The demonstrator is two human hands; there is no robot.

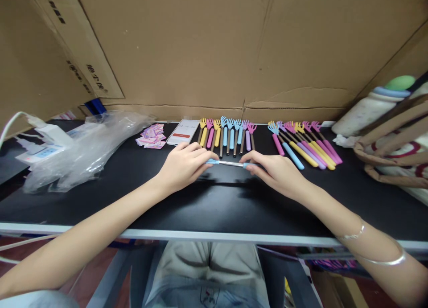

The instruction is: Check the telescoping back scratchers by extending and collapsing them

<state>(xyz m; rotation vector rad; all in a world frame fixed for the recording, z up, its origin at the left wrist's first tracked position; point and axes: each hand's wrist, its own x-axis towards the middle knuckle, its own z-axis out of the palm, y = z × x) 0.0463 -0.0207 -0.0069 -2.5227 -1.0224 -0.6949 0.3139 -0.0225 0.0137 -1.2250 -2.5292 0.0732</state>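
My left hand [185,165] and my right hand [277,170] are both closed, holding a back scratcher [231,164] level just above the black table. Its metal rod shows between them, with a light blue part pinched in each hand. The fingers hide most of both ends. Just beyond my hands lies a row of yellow, pink, blue and purple claw-shaped heads [230,122], with coloured handles [225,136] and metal rods [221,143] beneath. To the right of my right hand, several back scratchers [306,147] lie slanted side by side, with coloured handles.
A phone [183,132] and a pile of pink printed slips [152,137] lie left of the row. Clear plastic bags [90,152] and a power strip [50,149] are farther left. A bottle [371,105] and a brown-handled bag [397,143] stand at the right. Cardboard [187,45] walls the back.
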